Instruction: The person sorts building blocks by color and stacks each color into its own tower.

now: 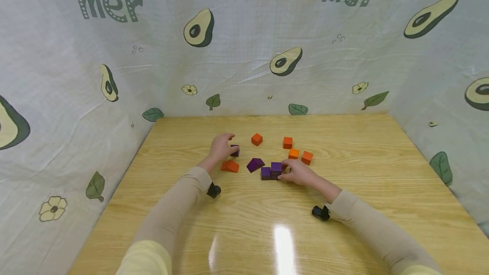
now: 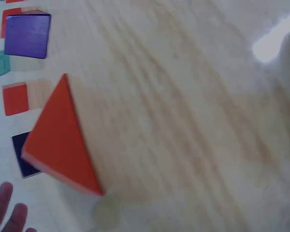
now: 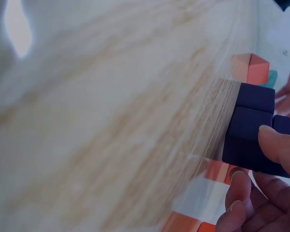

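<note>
In the head view, my right hand (image 1: 299, 172) pinches the stack of purple cubes (image 1: 276, 168) at its right side. Its thumb (image 3: 280, 147) presses the near face, while the other fingers curl by the far side, partly hidden. Another purple cube (image 1: 265, 173) stands directly left of that stack. My left hand (image 1: 221, 147) reaches over a separate purple cube (image 1: 235, 152), its fingers spread apart around it; contact is unclear. Just below this hand lies a red triangular block (image 2: 63, 142), and a purple wedge-shaped block (image 1: 255, 164) lies between the hands.
Behind the blocks are two red-orange cubes (image 1: 257, 139) (image 1: 288, 142). An orange cube (image 1: 293, 154) and another red-orange cube (image 1: 307, 158) sit beyond my right hand. The wooden table (image 1: 244, 215) is bordered by a patterned cloth (image 1: 244, 75) at the back and sides.
</note>
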`<state>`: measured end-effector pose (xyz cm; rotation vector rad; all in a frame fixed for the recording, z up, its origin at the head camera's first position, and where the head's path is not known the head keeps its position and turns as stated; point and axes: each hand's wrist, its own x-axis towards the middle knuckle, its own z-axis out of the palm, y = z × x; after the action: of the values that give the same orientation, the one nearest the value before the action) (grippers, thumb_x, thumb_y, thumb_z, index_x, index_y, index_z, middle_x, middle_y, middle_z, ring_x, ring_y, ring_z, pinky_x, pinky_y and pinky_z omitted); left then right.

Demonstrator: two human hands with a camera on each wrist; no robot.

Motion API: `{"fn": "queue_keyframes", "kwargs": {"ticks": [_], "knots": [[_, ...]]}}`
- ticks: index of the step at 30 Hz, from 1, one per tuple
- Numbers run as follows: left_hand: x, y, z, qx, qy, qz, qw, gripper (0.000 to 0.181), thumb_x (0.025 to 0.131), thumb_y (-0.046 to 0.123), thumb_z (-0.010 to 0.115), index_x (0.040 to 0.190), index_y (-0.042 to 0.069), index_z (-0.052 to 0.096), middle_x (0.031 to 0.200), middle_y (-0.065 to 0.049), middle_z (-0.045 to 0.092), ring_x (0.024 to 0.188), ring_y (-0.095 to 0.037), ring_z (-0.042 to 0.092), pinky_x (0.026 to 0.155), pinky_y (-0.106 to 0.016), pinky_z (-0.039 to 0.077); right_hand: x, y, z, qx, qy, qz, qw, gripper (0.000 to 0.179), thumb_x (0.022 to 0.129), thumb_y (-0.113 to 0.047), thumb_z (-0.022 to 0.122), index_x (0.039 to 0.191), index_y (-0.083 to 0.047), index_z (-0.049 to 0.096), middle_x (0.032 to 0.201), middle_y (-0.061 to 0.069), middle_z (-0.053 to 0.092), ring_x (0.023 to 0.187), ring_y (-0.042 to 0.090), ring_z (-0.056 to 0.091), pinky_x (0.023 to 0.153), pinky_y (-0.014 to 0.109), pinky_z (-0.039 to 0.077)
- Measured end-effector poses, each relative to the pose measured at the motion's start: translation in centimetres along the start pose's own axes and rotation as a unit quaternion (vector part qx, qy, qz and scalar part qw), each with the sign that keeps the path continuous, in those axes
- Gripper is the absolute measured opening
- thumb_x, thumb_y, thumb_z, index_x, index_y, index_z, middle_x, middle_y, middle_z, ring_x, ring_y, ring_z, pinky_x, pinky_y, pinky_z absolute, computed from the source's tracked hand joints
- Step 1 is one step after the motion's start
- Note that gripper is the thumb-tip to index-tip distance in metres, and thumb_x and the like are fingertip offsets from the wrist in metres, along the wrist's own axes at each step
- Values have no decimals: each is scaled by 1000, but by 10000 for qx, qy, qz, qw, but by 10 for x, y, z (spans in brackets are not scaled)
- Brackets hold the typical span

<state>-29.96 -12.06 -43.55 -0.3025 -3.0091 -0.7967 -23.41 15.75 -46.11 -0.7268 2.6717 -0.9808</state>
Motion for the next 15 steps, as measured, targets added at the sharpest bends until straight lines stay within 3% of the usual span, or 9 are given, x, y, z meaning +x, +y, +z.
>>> {"fn": "queue_keyframes", "kwargs": {"ticks": [4,7,11,15], "knots": [[0,-7,11,-125,-326,-689,9970,58,81,34,67,128,3,50,121,-15,56,108,-30,52,91,-40,42,-1,1,0,-54,17,8,10000,29,80,-18,70,102,0,62,90,7,65,67,11,51,58,24,43],[-1,-8,18,-469,-431,-1096,9919,62,80,37,68,127,2,47,118,-16,57,102,-29,54,87,-38,44,-2,2,0,-76,41,18,10000,27,80,-18,70,100,-1,62,88,6,65,66,11,51,58,23,43],[-3,-8,24,-823,-313,-1394,9863,58,80,35,68,122,1,46,115,-17,59,96,-28,56,82,-36,45,-1,3,1,-55,30,-33,10000,27,81,-19,70,99,-2,62,88,6,65,64,10,49,56,23,42],[-6,-9,27,-817,-176,-1507,9850,51,80,34,67,116,2,50,111,-16,60,92,-27,57,78,-35,46,0,2,0,-61,16,-95,9999,26,81,-19,69,99,-3,62,89,6,65,63,9,49,55,22,41]]}}
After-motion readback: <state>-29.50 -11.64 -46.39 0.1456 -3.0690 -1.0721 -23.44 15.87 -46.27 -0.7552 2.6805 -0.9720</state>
